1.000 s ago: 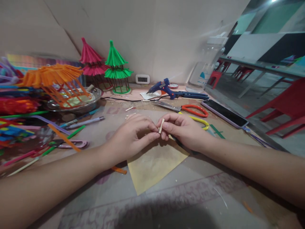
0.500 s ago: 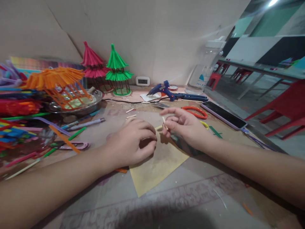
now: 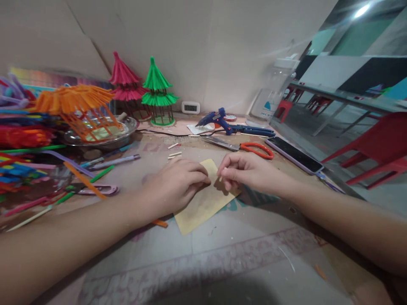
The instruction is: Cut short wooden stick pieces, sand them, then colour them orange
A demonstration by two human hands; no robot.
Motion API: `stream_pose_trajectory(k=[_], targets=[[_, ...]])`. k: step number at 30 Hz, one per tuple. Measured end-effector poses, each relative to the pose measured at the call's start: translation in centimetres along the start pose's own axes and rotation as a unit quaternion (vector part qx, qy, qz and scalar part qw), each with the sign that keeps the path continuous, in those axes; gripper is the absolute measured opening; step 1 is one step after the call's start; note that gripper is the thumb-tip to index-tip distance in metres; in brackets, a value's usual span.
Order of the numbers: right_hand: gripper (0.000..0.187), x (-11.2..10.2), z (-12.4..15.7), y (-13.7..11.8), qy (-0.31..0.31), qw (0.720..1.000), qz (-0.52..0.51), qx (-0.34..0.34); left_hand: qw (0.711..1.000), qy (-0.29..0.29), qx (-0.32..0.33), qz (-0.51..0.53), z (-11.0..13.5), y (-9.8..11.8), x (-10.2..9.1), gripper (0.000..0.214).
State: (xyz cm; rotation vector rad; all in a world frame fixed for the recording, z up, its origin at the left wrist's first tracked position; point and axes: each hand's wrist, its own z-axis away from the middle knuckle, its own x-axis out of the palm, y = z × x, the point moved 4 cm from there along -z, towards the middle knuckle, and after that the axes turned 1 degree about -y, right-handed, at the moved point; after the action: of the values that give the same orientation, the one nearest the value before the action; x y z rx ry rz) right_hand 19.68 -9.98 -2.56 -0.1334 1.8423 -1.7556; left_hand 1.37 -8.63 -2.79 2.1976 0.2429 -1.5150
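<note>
My left hand (image 3: 182, 184) lies over the left part of a pale yellow sheet (image 3: 199, 212) on the table, fingers stretched forward and close together, fingertips on the sheet. Across from it, my right hand (image 3: 246, 171) hovers over the sheet's right edge with thumb and fingers pinched together. A short pale wooden stick (image 3: 220, 178) pokes out of that pinch, mostly hidden by the fingers. Beyond my left hand lie a few more short wooden sticks (image 3: 174, 153). Scissors (image 3: 257, 149) with orange handles rest behind my right hand.
Pipe cleaners (image 3: 23, 135) crowd the left side, near a metal bowl (image 3: 130, 131) bearing an orange model (image 3: 76, 101). Green (image 3: 158, 95) and pink (image 3: 124, 82) models stand behind. At the back are a glue gun (image 3: 218, 120), pliers (image 3: 251, 129) and a bottle (image 3: 270, 95); a phone (image 3: 294, 154) lies right.
The yellow sheet shows less of itself, its near corner now farther from me. My left fingers have come down and closer together. The stick in my right hand is tilted differently and shows less.
</note>
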Motion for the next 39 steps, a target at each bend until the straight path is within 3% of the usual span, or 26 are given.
stream_pose_trajectory(k=[3, 7, 15, 18, 23, 26, 30, 33, 37, 39], targets=[[0.012, 0.2, 0.2, -0.3, -0.017, 0.984, 0.164, -0.062, 1.000, -0.025, -0.010, -0.006, 0.1, 0.7, -0.1, 0.023], [0.014, 0.4, 0.7, -0.9, 0.000, 0.923, 0.350, -0.157, 0.997, -0.066, -0.030, -0.029, 0.1, 1.2, 0.0, 0.040], [0.024, 2.6, 2.5, -1.0, 0.009, 0.867, 0.414, -0.277, 0.995, -0.077, -0.016, -0.053, 0.1, 1.0, 0.5, 0.045], [0.022, 2.2, 2.6, -0.8, 0.053, 0.847, 0.447, -0.283, 0.996, -0.075, -0.020, -0.051, 0.1, 1.0, 0.5, 0.046], [0.024, 2.5, 3.1, -0.9, 0.038, 0.851, 0.419, -0.315, 0.996, -0.070, -0.014, -0.057, 0.1, 0.9, 0.6, 0.046], [0.025, 2.6, 3.3, -0.9, 0.061, 0.837, 0.450, -0.306, 0.996, -0.070, -0.019, -0.058, 0.1, 0.8, 0.7, 0.047], [0.025, 2.7, 3.3, -1.0, 0.040, 0.842, 0.434, -0.316, 0.996, -0.070, -0.017, -0.059, 0.2, 0.7, 0.7, 0.046], [0.026, 2.5, 3.3, -0.9, 0.064, 0.840, 0.451, -0.296, 0.996, -0.073, -0.021, -0.055, 0.2, 0.7, 0.7, 0.046], [0.026, 2.5, 3.2, -0.8, 0.031, 0.856, 0.425, -0.293, 0.996, -0.073, -0.023, -0.046, 0.1, 0.8, 0.6, 0.046], [0.025, 2.0, 2.9, -0.7, 0.051, 0.870, 0.421, -0.253, 0.996, -0.073, -0.026, -0.043, 0.1, 0.9, 0.5, 0.046]])
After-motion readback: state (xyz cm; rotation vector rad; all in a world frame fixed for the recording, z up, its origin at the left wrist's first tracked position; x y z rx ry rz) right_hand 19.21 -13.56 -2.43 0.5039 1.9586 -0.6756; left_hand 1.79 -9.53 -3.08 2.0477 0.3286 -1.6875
